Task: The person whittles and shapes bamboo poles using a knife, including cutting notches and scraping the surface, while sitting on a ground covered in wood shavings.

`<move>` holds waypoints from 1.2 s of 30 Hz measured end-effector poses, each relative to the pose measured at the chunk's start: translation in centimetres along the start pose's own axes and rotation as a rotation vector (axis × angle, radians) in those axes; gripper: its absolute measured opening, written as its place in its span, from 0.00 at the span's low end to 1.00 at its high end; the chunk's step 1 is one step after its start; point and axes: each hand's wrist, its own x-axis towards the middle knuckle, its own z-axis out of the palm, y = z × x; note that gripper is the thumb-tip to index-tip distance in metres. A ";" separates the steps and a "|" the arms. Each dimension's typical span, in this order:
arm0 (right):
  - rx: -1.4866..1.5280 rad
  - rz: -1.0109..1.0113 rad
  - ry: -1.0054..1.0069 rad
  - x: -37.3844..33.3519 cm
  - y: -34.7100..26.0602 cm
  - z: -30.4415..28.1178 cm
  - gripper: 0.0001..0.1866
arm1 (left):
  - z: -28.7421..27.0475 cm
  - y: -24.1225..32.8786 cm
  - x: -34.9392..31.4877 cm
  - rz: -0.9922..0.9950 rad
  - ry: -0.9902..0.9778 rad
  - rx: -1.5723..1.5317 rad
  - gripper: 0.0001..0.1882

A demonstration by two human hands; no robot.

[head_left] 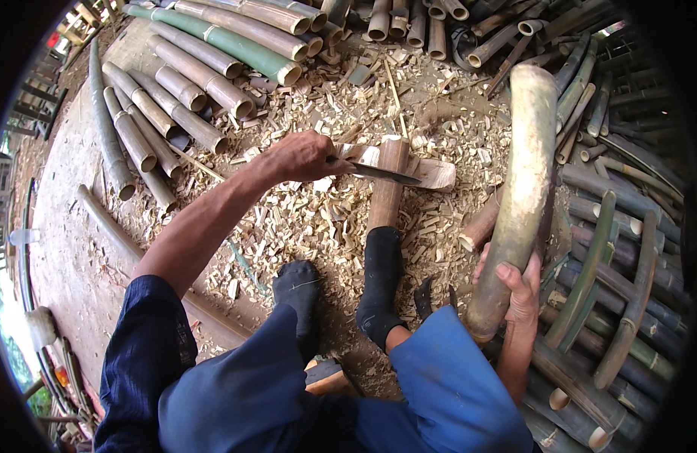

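My left hand [314, 157] is closed round the handle of a knife, whose dark blade [386, 174] points right. That blade passes over a short brown bamboo piece [386, 202], which lies across a pale wooden block [436, 175]. My sock-covered foot [381, 260] rests at the near end of this piece. On the right, my right hand [520, 291] grips a thick, pale, slightly curved bamboo pole [518, 166] near its lower end. The pole is tilted, with its far end raised; some of my fingers are hidden behind it.
Wood chips [310, 208] cover the ground around my feet. Cut bamboo lengths [205, 75] lie at the far left, one green [243, 53]. A stack of bamboo poles [627, 302] stands close on the right. One long pole [114, 226] lies at the left.
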 end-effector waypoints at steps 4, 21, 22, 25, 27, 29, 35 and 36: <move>-0.124 -0.005 -0.061 0.9 -0.8 1.0 0.45 | 0.8 -0.2 -0.4 -0.020 0.036 0.033 0.27; -1.131 -0.041 -0.212 7.7 -8.7 5.1 0.49 | 0.8 1.8 -0.5 -0.152 -0.073 0.112 0.27; -0.969 -0.212 -0.152 7.2 -9.9 5.3 0.46 | 0.5 1.6 -1.1 -0.185 -0.101 0.120 0.27; -0.634 -0.553 -0.005 5.7 -13.2 6.7 0.39 | 1.1 0.5 -2.0 -0.140 -0.024 0.107 0.26; -0.526 -0.652 0.098 5.8 -9.1 7.3 0.37 | 1.7 0.4 -1.7 -0.123 0.033 0.079 0.27; -0.786 -0.377 0.005 7.1 -0.4 5.4 0.36 | 1.6 1.6 0.0 -0.066 0.012 0.086 0.27; -1.198 -0.036 -0.185 8.1 -9.1 5.7 0.56 | 1.4 0.6 -0.6 -0.130 -0.061 0.134 0.28; -1.052 -0.091 -0.164 7.9 -11.2 4.5 0.58 | 1.1 0.8 -0.4 -0.128 -0.047 0.125 0.28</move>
